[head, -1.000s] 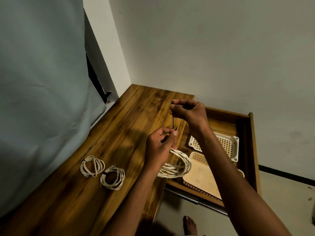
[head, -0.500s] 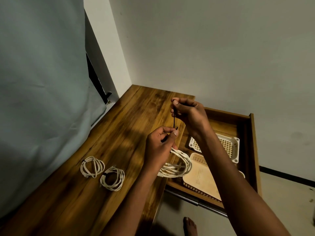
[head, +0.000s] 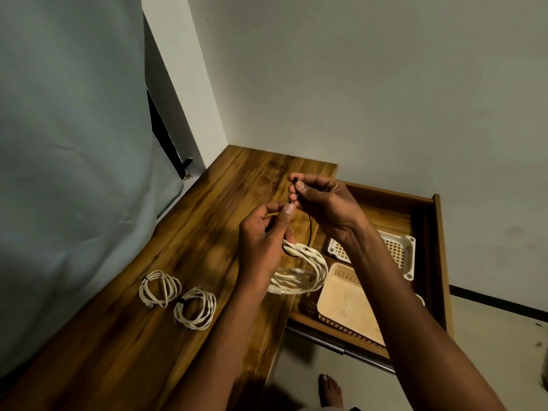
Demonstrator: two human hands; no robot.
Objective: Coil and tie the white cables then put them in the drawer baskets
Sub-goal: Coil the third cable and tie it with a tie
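The left hand (head: pixel 261 241) holds a white coil (head: pixel 299 271) above the table's (head: pixel 184 250) right edge, at 6 o'clock from the fingers. The coil hangs tilted, its long axis running from 11 o'clock down to 5 o'clock, with a plug end poking out toward 8 o'clock. The left thumb and forefinger are pinched shut on one end of a thin black tie (head: pixel 308 229). The right hand (head: pixel 323 203), just at 1 o'clock from the left, pinches the tie's other end between thumb and forefinger, other fingers curled. The tie drops from there to the coil's top.

Two tied coils lie flat on the table at 8 o'clock: one (head: pixel 160 288), another (head: pixel 195 308) touching or nearly so.

The open drawer (head: pixel 439 262) at 3 o'clock holds a white basket (head: pixel 397 253) and a beige basket (head: pixel 341 304).
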